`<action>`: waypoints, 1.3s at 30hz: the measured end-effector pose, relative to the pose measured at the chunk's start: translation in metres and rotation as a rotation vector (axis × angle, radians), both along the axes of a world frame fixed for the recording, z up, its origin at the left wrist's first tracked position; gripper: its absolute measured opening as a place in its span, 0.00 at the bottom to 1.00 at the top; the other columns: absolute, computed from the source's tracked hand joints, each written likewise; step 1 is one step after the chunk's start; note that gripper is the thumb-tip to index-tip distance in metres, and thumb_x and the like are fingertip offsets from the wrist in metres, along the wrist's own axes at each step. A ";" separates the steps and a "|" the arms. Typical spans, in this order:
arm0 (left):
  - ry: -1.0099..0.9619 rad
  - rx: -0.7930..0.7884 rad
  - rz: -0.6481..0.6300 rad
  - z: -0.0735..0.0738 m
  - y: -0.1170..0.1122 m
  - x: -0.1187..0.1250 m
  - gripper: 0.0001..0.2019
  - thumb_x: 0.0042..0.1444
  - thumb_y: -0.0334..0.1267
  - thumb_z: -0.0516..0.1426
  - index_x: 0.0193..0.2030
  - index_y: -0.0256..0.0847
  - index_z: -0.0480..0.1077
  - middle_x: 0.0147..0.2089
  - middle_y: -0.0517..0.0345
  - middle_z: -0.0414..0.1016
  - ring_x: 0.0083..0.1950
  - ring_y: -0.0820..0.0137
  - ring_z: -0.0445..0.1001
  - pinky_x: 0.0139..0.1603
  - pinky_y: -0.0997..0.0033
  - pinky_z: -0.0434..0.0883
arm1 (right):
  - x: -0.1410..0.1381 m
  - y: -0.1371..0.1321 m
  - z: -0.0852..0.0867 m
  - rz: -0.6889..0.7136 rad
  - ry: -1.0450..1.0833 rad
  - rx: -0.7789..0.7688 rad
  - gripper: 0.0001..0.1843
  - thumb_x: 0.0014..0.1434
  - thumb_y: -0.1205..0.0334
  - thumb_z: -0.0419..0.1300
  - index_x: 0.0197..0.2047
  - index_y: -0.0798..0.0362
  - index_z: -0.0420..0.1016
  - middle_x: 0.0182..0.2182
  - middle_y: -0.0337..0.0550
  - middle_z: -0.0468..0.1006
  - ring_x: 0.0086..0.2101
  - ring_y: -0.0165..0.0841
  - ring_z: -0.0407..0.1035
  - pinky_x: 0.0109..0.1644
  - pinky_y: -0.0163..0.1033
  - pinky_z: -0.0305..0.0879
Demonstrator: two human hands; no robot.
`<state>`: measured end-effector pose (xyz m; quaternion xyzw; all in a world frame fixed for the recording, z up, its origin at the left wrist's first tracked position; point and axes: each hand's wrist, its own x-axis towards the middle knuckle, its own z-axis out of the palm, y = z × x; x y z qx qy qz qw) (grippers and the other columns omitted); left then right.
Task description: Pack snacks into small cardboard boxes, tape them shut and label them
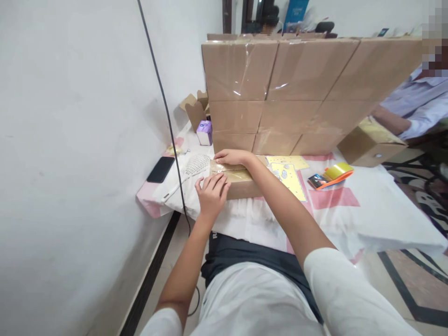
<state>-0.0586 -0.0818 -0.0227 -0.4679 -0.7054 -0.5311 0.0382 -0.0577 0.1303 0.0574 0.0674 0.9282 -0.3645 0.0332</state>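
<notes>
A flat cardboard box lies on the table in front of me, with shiny tape along its top. My left hand rests at its near left corner, fingers spread over the edge and the top. Across the far left part of the lid lies my right hand, palm down, fingers stretched out on the surface. Neither hand is wrapped round anything. The right forearm crosses above the box and hides its right end. Yellow printed sheets lie just right of the box.
A wall of stacked taped cartons stands close behind. An orange tape dispenser lies at right. A phone, a purple box and a hanging black cable are at left. Another person's arm touches a carton at far right.
</notes>
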 end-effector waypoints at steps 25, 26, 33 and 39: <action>-0.518 0.007 0.041 -0.082 0.008 -0.013 0.46 0.52 0.55 0.66 0.73 0.42 0.53 0.74 0.40 0.60 0.76 0.55 0.62 0.76 0.55 0.60 | 0.231 -0.001 -0.099 -0.589 0.384 -0.122 0.51 0.59 0.39 0.65 0.78 0.45 0.51 0.73 0.52 0.61 0.71 0.48 0.56 0.73 0.53 0.55; -0.514 0.009 0.025 -0.083 0.007 -0.014 0.47 0.54 0.55 0.64 0.75 0.42 0.50 0.76 0.41 0.57 0.77 0.57 0.59 0.77 0.57 0.59 | 0.240 0.011 -0.099 -0.694 0.359 -0.060 0.42 0.61 0.43 0.63 0.75 0.45 0.60 0.70 0.51 0.66 0.68 0.49 0.60 0.72 0.55 0.56; -0.479 0.003 0.020 -0.086 0.008 -0.014 0.50 0.55 0.55 0.64 0.77 0.42 0.45 0.79 0.41 0.51 0.80 0.56 0.53 0.80 0.57 0.52 | 0.260 0.091 -0.099 -0.921 0.032 0.328 0.23 0.65 0.64 0.56 0.61 0.49 0.79 0.60 0.58 0.74 0.58 0.58 0.63 0.62 0.63 0.59; -0.464 -0.002 0.041 -0.085 0.009 -0.014 0.47 0.54 0.59 0.63 0.75 0.44 0.50 0.75 0.41 0.59 0.77 0.54 0.59 0.77 0.55 0.58 | 0.248 0.095 -0.116 -0.932 0.155 0.328 0.14 0.64 0.68 0.54 0.43 0.54 0.83 0.50 0.60 0.76 0.52 0.53 0.64 0.59 0.55 0.62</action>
